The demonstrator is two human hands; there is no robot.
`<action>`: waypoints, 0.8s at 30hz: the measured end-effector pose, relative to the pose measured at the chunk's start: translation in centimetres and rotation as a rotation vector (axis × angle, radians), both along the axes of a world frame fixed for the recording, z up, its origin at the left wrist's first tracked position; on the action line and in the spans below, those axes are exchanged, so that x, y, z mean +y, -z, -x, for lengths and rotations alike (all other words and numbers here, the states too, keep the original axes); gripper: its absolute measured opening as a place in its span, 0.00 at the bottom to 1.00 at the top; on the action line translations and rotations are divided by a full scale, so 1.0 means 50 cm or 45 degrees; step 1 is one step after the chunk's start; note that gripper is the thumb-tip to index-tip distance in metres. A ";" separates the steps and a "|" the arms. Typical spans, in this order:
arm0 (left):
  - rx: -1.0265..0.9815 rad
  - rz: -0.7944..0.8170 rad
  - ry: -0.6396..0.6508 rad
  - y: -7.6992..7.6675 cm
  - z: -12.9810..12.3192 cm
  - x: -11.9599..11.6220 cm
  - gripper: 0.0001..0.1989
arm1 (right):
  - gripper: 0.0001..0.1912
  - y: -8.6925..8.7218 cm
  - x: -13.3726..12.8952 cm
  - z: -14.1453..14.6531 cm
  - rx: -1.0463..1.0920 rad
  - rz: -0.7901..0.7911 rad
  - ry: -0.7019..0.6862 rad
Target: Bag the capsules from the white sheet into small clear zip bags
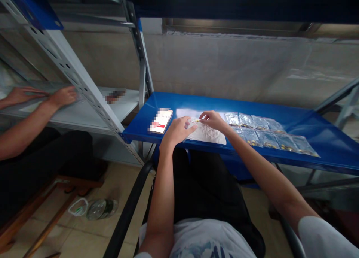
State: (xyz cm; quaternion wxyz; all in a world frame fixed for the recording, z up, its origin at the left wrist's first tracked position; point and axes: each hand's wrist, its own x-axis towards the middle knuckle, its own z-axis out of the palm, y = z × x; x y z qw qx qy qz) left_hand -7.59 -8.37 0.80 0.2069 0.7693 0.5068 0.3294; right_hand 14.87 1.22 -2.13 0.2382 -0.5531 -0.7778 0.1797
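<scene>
My right hand (213, 122) pinches a small clear item with gold parts (195, 120) at its fingertips. My left hand (178, 130) reaches the same item from the other side, though I cannot tell whether it grips it. Both hands are over a crumpled white plastic bag (206, 134) lying on a blue metal shelf (308, 127). To the right of my right hand lie several clear sealed packets with gold pieces inside (267, 134), in two rows. A phone with a blurred screen (161, 121) lies to the left of my left hand.
A co-worker's hands (42, 97) rest on a grey shelf (123, 104) at the left, beyond a white steel upright (92, 89). A blurred object (114, 96) lies there. A plastic bottle (101, 209) lies on the tiled floor (67, 228). A dark chair armrest (129, 209) runs beside me.
</scene>
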 end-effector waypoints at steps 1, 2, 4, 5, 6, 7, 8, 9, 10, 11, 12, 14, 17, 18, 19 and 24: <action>0.002 -0.008 -0.004 0.001 0.000 0.001 0.23 | 0.09 0.002 0.000 0.004 -0.014 -0.021 -0.008; 0.005 -0.017 -0.007 0.002 -0.001 0.001 0.22 | 0.09 0.003 0.001 0.007 -0.031 -0.046 -0.021; 0.012 -0.034 -0.011 0.003 -0.001 0.002 0.21 | 0.08 0.005 0.002 0.015 -0.078 -0.098 -0.054; 0.015 -0.039 -0.011 0.004 -0.001 0.002 0.21 | 0.08 0.007 0.003 0.019 -0.107 -0.120 -0.066; 0.017 -0.040 -0.013 0.005 -0.001 0.003 0.22 | 0.08 0.008 0.003 0.022 -0.137 -0.137 -0.070; 0.019 -0.039 -0.015 0.005 0.000 0.003 0.22 | 0.07 0.010 0.003 0.026 -0.166 -0.148 -0.066; 0.020 -0.037 -0.019 0.005 0.000 0.004 0.23 | 0.08 0.012 0.003 0.029 -0.190 -0.150 -0.058; 0.019 -0.035 -0.024 0.005 0.001 0.004 0.23 | 0.08 0.013 0.003 0.031 -0.211 -0.142 -0.046; 0.017 -0.034 -0.027 0.005 0.002 0.004 0.24 | 0.08 0.014 0.002 0.033 -0.230 -0.131 -0.031; 0.015 -0.035 -0.029 0.005 0.002 0.003 0.23 | 0.09 0.015 0.001 0.034 -0.248 -0.119 -0.016; 0.013 -0.037 -0.027 0.005 0.001 0.003 0.23 | 0.09 0.016 0.001 0.035 -0.266 -0.111 -0.004; 0.015 -0.042 -0.023 0.004 0.000 0.002 0.22 | 0.11 0.017 0.000 0.034 -0.297 -0.107 0.016; 0.034 -0.056 -0.024 0.005 -0.004 0.001 0.21 | 0.12 0.017 0.001 0.029 -0.307 -0.127 0.021; 0.039 -0.063 -0.025 0.005 -0.004 0.001 0.20 | 0.12 0.016 0.001 0.027 -0.296 -0.134 0.022; 0.042 -0.070 -0.026 0.006 -0.004 0.001 0.19 | 0.12 0.014 0.002 0.025 -0.274 -0.143 0.024; 0.047 -0.074 -0.026 0.004 -0.004 0.000 0.17 | 0.10 -0.026 -0.024 0.023 0.130 -0.093 -0.051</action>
